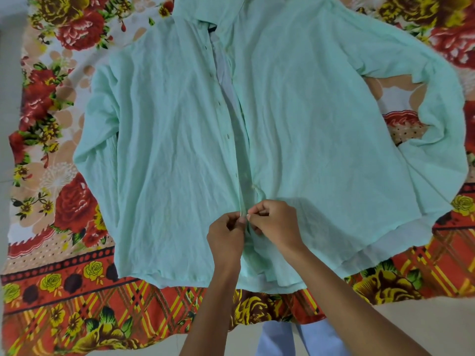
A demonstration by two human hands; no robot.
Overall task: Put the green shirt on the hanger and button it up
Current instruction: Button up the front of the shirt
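A: State the layout, left to right.

B: One floral bedsheet [59,291] is spread on the floor and carries everything. One green shirt [167,150] lies on it front-up, collar toward the far edge, hem toward the near edge, sleeves reaching toward the left and right edges. Laying it flat keeps the two front panels aligned, so each buttonhole sits beside its button.

A: Hands?

B: Two. The left hand [226,237] has its fingers [237,222] pinched on the edge of the left front panel. The right hand [276,224] has its fingers [253,214] pinched on the opposite panel edge, just beside the left hand. Both work at one point low on the placket, near the hem (probably a single button being passed through its hole; the button itself is hidden by the fingers).

A: Count the fastenings.

B: About five buttonholes [227,136] show as dark marks up the left panel edge. Above the hands the front lies open, showing pale lining, so those look unfastened.

A: Hanger?

B: One dark sliver [212,29] shows at the collar opening; it may be the hanger, but that cannot be confirmed.
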